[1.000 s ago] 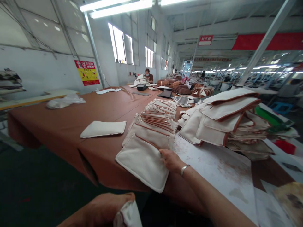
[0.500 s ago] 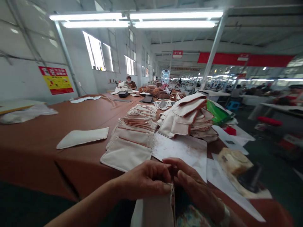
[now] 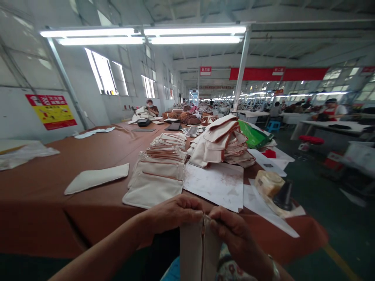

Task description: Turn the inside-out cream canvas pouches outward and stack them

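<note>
At the near edge of the table, my left hand (image 3: 178, 212) pinches the upper left part of a cream fabric piece (image 3: 191, 249). Closed on its upper right edge is my right hand (image 3: 234, 230). The piece hangs down toward my lap, with a brown-edged seam running down its middle between the hands. Beyond them, cream pieces with brown edges lie in an overlapping row (image 3: 155, 187). A taller heap of similar pieces (image 3: 215, 144) is to the right, behind a stained white sheet (image 3: 215, 183). One single cream piece (image 3: 98, 178) lies at the left.
The brown-covered table (image 3: 108, 152) carries a yellowish block (image 3: 268, 182) and a dark cone-shaped object (image 3: 283, 197) at the right, near white papers. A green bag (image 3: 253, 134) sits behind the heap. A person (image 3: 152, 106) is at the far end; others are at the right.
My right hand has closed on the fabric's right edge, and the seam now faces me between both hands. The view has turned slightly right, so the table's things appear further left.
</note>
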The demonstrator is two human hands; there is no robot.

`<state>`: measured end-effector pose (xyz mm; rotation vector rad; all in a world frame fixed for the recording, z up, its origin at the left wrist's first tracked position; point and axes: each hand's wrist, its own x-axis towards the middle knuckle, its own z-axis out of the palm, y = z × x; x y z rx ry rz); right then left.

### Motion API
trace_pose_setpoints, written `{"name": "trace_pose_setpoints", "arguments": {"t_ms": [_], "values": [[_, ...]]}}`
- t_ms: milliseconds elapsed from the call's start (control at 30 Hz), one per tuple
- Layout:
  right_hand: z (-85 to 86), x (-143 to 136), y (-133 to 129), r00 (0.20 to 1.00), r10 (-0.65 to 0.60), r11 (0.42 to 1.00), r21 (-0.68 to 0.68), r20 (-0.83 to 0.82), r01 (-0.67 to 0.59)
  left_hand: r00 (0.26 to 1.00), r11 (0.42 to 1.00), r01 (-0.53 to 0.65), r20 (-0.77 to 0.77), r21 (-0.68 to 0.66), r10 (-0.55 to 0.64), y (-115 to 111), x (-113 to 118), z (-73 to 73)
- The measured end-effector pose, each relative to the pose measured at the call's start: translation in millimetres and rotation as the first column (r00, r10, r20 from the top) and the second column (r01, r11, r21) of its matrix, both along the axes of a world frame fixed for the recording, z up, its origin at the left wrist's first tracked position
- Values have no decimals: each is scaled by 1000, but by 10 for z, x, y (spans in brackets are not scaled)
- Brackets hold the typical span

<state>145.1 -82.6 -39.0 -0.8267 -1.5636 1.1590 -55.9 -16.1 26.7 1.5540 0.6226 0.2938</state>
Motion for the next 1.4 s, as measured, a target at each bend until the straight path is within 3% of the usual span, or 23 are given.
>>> {"name": "trace_pose_setpoints", "arguments": {"t_ms": [267, 567, 800, 933, 1067, 1233, 1400], "values": [[-55, 130, 116, 977, 89, 935, -321, -195, -149, 996, 978, -58, 48, -202, 69, 43, 110, -165], [-165, 206, 429, 961, 57, 891, -420, -270, -171, 988, 940, -125, 48, -317, 148, 319, 250, -297], [-186, 257, 629, 974, 86, 884, -434, -210, -171, 976, 928, -212, -27, -306, 214, 472, 351, -389], [-175, 257, 727, 992, 83, 923, -367, -97, -113, 971, 953, -235, -87, -189, 222, 516, 398, -456], [-182, 257, 789, 995, 69, 900, -427, -72, -94, 956, 955, -277, -136, -108, 261, 551, 429, -513], [-126, 270, 790, 992, 56, 868, -486, -116, -105, 972, 953, -225, -117, -202, 205, 618, 449, -467], [-93, 286, 796, 995, 48, 864, -497, -88, -85, 987, 987, -137, -97, -81, 129, 668, 446, -454]]}}
